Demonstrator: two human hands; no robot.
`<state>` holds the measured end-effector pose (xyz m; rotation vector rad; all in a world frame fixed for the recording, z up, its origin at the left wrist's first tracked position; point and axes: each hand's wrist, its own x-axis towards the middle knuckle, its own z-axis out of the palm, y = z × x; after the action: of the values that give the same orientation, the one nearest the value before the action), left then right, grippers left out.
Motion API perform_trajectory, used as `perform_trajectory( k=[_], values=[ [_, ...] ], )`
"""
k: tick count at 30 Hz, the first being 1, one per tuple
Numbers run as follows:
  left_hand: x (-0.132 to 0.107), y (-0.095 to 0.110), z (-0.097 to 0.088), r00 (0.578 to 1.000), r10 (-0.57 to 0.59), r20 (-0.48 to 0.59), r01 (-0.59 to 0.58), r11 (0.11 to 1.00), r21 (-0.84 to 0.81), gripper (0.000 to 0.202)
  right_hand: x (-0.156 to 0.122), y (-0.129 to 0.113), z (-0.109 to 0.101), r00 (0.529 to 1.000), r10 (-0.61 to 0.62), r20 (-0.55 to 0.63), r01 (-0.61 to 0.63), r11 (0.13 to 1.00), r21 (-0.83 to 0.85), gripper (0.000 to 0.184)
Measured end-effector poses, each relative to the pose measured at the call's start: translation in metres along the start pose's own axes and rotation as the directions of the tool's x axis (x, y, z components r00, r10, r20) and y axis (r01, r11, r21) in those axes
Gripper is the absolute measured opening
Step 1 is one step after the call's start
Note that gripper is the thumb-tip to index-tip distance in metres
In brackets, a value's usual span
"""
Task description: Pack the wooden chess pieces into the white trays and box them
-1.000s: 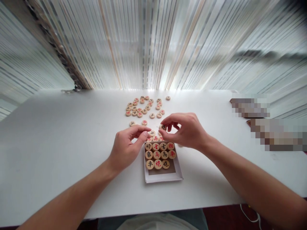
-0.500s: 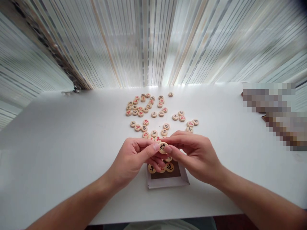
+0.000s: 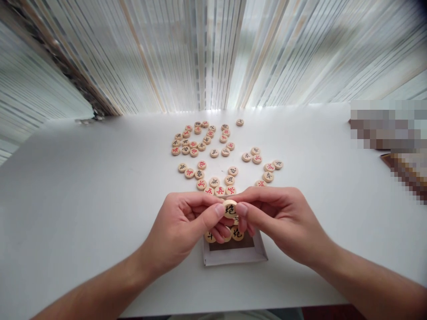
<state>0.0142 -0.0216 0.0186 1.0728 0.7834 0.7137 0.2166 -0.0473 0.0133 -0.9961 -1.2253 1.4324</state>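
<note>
A round wooden chess piece (image 3: pixel 230 208) with a black character is pinched between the fingertips of my left hand (image 3: pixel 182 229) and my right hand (image 3: pixel 282 220), held just above a shallow white box (image 3: pixel 233 254). The box sits on the white table (image 3: pixel 83 200) under my hands, and the few pieces (image 3: pixel 237 232) seen inside it lie flat at its near end. My fingers cover most of the box.
Several loose wooden pieces (image 3: pixel 200 146) with red or black characters lie scattered on the table beyond my hands. A smaller group (image 3: pixel 267 166) lies to the right. A blurred-out object (image 3: pixel 387 124) sits at the far right edge. Striped curtains hang behind the table.
My right hand brought a black-marked piece from the scattered group toward me. Both hands met over the box and now pinch it together.
</note>
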Motion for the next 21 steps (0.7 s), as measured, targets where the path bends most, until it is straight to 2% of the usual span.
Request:
perform_trajectory(
  k=[3,6,10,14,18,21],
  values=[
    [-0.0008,0.0001,0.0017,1.000,0.003,-0.023,-0.003,1.000,0.006,0.013,-0.0029,-0.0009,0.0003,0.996,-0.082,-0.039,0.075,0.985,-0.156,0.017],
    [-0.0014,-0.0004,0.0039,0.999,0.025,-0.045,-0.024,0.999,0.034,0.010,-0.0051,-0.0010,0.0012,0.992,-0.119,-0.038,0.109,0.973,-0.203,0.019],
    [-0.0040,-0.0012,0.0066,0.995,0.075,-0.071,-0.069,0.994,0.079,0.009,-0.0046,0.0001,0.0026,0.992,-0.122,-0.036,0.116,0.984,-0.137,0.012],
    [-0.0061,-0.0016,0.0078,0.994,0.098,-0.047,-0.092,0.989,0.113,0.012,-0.0039,0.0015,0.0025,0.999,-0.045,-0.031,0.044,0.998,-0.034,0.012],
    [-0.0054,-0.0011,0.0081,0.995,0.097,-0.008,-0.096,0.993,0.065,0.008,-0.0036,0.0021,0.0006,0.999,0.033,-0.003,-0.033,0.998,0.046,0.013],
    [-0.0047,-0.0004,0.0064,0.999,0.048,0.014,-0.048,0.999,0.014,0.012,-0.0021,0.0016,-0.0008,0.996,0.087,0.035,-0.090,0.990,0.109,0.016]
  ],
)
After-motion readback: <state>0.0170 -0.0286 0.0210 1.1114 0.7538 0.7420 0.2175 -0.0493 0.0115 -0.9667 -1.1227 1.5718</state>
